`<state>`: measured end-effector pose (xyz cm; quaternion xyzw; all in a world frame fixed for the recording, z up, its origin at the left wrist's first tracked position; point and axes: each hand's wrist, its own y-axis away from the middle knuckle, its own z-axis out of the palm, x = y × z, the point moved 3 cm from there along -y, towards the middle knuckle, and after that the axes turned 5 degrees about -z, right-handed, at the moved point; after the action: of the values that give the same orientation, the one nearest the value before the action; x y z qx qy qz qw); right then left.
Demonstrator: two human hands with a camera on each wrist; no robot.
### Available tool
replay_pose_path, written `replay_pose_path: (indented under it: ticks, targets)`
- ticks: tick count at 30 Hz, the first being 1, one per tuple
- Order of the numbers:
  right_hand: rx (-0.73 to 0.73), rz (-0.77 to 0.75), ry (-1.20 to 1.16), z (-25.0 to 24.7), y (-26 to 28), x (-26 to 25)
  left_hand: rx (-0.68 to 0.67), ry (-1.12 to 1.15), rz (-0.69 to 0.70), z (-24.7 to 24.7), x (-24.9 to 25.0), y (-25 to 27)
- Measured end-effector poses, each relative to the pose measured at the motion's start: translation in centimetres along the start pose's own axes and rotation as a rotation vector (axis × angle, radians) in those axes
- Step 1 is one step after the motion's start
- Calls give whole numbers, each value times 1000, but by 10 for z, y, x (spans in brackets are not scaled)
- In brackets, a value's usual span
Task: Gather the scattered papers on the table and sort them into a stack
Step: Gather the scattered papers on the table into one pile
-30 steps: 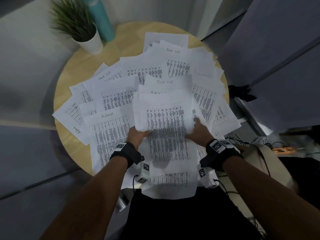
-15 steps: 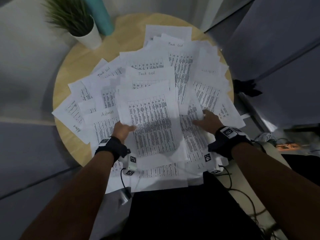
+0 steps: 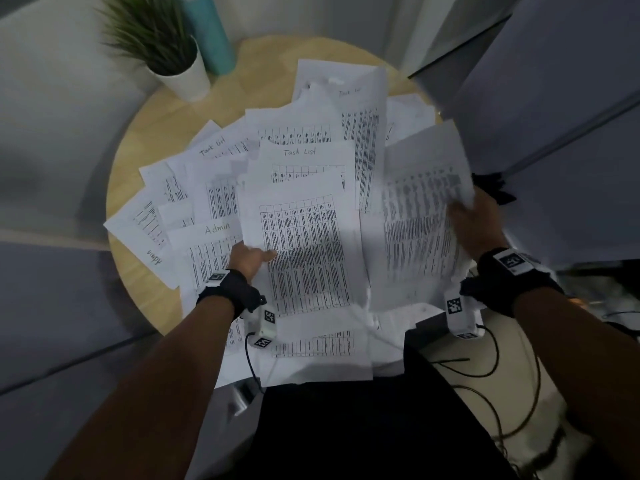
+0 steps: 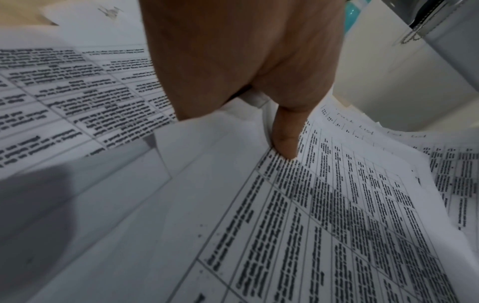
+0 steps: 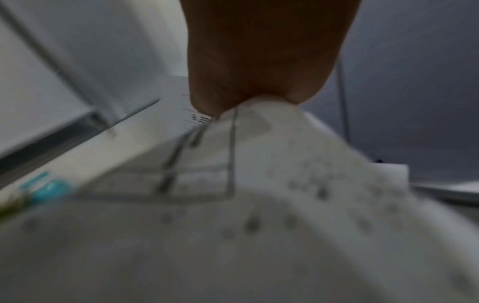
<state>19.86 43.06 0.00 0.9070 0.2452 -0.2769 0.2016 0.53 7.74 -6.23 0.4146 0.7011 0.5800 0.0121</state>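
The papers point(image 3: 301, 143) cover most of the round table point(image 3: 145, 123), overlapping at all angles, with a few hanging over the near edge towards my lap. My left hand point(image 3: 247, 259) is grasping the printed sheet point(image 3: 304, 244) in the middle, thumb pressed on top near its left edge and fingers tucked under. A second ago my right hand point(image 3: 479, 226) held that same sheet's other side, and half a second ago it lay flat on the pile further right. Now it pinches another sheet point(image 3: 422, 202) by its right edge and has it lifted and tilted off the heap (the wrist view is blurred, but paper plainly runs out from my fingers). I judge the gathering barely begun: one sheet in each hand and nothing squared into a stack. The right sheet wants bringing over onto the left one. At the back, the potted plant point(image 3: 162, 39) and the teal bottle point(image 3: 211, 32) stand apart from the paper.
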Motion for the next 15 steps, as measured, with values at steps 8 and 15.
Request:
replay_pose_path:
  ticks: [8,15]
  targets:
    - [306,100,-227,-38,25,18,-17,-61,-14,-5,0,-6]
    - [35,-54,-182,12,57,-6,-65,-20,4,-8,-2,-8]
